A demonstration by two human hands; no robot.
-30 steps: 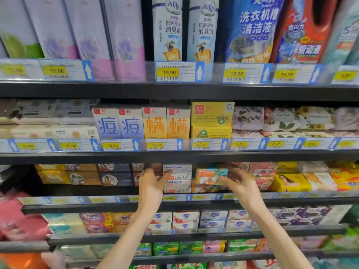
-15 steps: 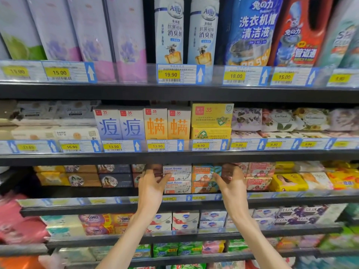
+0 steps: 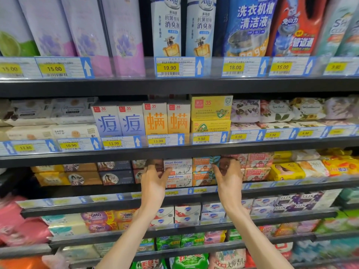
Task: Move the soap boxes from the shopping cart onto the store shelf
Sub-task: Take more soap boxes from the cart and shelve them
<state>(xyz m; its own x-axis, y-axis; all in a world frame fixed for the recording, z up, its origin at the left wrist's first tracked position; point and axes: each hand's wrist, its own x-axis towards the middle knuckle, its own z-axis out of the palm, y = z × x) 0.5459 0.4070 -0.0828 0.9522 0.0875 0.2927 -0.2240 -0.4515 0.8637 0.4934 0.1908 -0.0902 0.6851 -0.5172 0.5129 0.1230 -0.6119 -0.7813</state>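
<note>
soap boxes [image 3: 179,172] stacked on store shelf [image 3: 174,199], bracketed by both hands to be squared. left hand [image 3: 153,184] grip touches stack side; right hand [image 3: 229,181] grip curled, contents not discernible.

You have only the head view, worn on your head and facing the store shelf [image 3: 174,150] almost square on, tipped slightly downward. It sits close, at arm's reach: your left hand [image 3: 154,181] and right hand [image 3: 229,181] rise from the bottom edge to the Goat Soap boxes [image 3: 177,172] at mid-frame. The wide lens bows the shelf edges and blurs the corners.
</note>
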